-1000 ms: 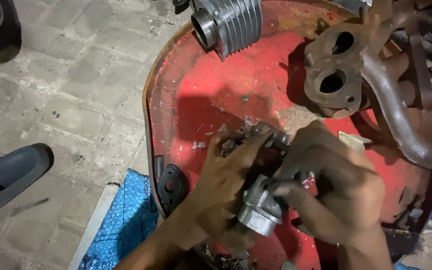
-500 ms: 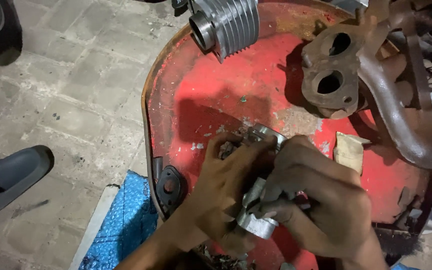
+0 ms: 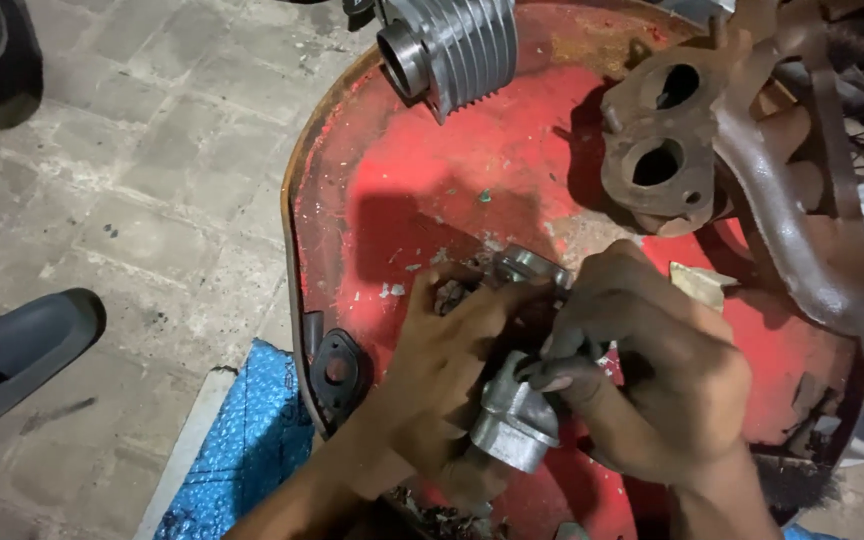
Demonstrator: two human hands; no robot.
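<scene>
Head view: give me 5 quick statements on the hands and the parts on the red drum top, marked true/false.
1. Both hands grip one small silver metal part. True: the left hand and right hand both close around it.
2. The work surface is a blue plastic table. False: it is a worn red drum top with a rusty rim.
3. A finned grey cylinder lies at the far edge of the drum top. True.
4. The rusty manifold is held in the right hand. False: it lies apart, beyond the hands, untouched.
5. A dark shoe shows on the paved floor at the left of the picture. True.
</scene>
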